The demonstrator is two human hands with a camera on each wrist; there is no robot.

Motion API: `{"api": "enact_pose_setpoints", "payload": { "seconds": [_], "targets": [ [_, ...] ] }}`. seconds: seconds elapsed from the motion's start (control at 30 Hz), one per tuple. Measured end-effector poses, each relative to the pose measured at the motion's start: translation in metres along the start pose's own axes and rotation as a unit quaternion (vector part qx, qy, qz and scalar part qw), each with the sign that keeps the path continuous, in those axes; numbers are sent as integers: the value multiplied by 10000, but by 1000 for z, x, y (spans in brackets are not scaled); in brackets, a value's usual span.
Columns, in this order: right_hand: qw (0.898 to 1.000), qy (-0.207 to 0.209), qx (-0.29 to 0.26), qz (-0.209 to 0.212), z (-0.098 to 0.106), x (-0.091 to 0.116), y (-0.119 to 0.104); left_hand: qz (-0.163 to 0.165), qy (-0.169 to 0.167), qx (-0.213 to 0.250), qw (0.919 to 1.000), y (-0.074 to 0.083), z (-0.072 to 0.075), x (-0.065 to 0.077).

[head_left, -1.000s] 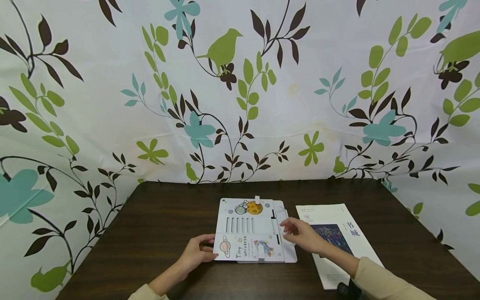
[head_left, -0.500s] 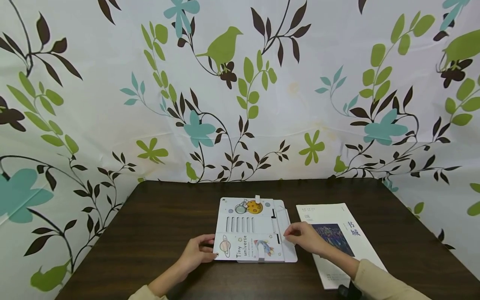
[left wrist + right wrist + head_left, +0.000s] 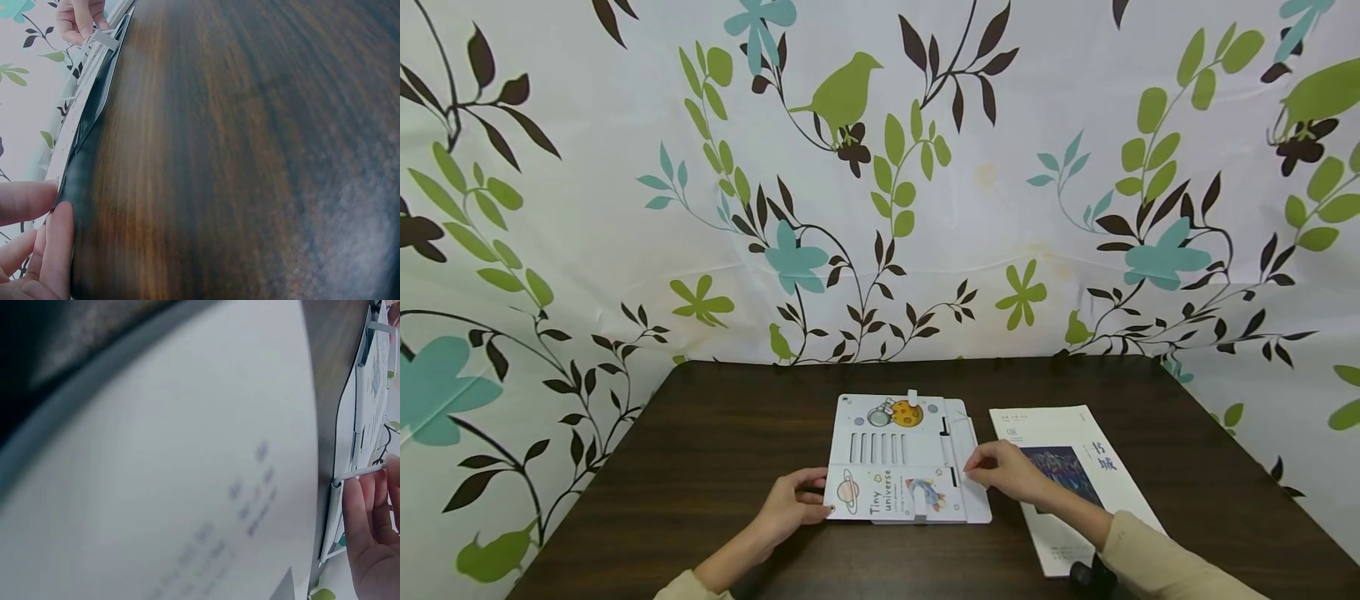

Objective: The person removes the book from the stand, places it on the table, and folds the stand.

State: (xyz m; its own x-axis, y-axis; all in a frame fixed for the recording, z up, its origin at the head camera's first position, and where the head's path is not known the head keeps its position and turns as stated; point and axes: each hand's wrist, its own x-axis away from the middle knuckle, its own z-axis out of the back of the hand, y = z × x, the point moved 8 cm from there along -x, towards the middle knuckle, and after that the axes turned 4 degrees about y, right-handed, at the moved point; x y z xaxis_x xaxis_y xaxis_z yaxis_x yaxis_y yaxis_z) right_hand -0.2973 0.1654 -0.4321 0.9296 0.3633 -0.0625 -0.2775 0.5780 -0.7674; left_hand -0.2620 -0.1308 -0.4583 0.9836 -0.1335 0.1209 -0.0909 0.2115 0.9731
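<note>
Since a second ago the right hand (image 3: 1011, 471) has drawn back and lowered onto the right edge of the book stand (image 3: 898, 458), where its fingers (image 3: 369, 506) now curl against a thin wire arm (image 3: 365, 472) at that edge; the wrist view shows them touching it, though whether they truly pinch it I cannot tell for sure. Left hand (image 3: 793, 504) has barely shifted: its fingers (image 3: 59, 244) and thumb grip the stand's near left corner, holding it flat on the counter (image 3: 715, 450).

Between the two hands the stand lies folded flat, its printed face up with planets and the words "Tiny universe", a row of slots toward the far side and a small white tab at the far edge. Just to the right of the right hand, partly under its forearm, lies a white booklet (image 3: 1075, 467) with a dark picture on its cover. Beyond both hands hangs a leaf-and-bird patterned curtain (image 3: 880, 167).

Judging from this, the risk lies in the wire: pulled at an angle it could bend or snap back onto the fingertips, and if the left grip loosens the light stand could slide or flip across the smooth counter toward the booklet.
</note>
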Motion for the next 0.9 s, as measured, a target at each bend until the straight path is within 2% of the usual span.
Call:
{"api": "enact_pose_setpoints", "payload": {
  "seconds": [0.37, 0.67, 0.9],
  "targets": [
    [9991, -279, 26, 322, -3, -6, -11, -46, -24, 9, 10000, -1, 1, -1],
    [9969, -672, 219, 353, -9, -13, -16, -12, -21, 12, 10000, -1, 0, -2],
    [9956, -751, 355, 441, -13, -16, -18, 4, -4, 25, 10000, -1, 0, -1]
  ]
}}
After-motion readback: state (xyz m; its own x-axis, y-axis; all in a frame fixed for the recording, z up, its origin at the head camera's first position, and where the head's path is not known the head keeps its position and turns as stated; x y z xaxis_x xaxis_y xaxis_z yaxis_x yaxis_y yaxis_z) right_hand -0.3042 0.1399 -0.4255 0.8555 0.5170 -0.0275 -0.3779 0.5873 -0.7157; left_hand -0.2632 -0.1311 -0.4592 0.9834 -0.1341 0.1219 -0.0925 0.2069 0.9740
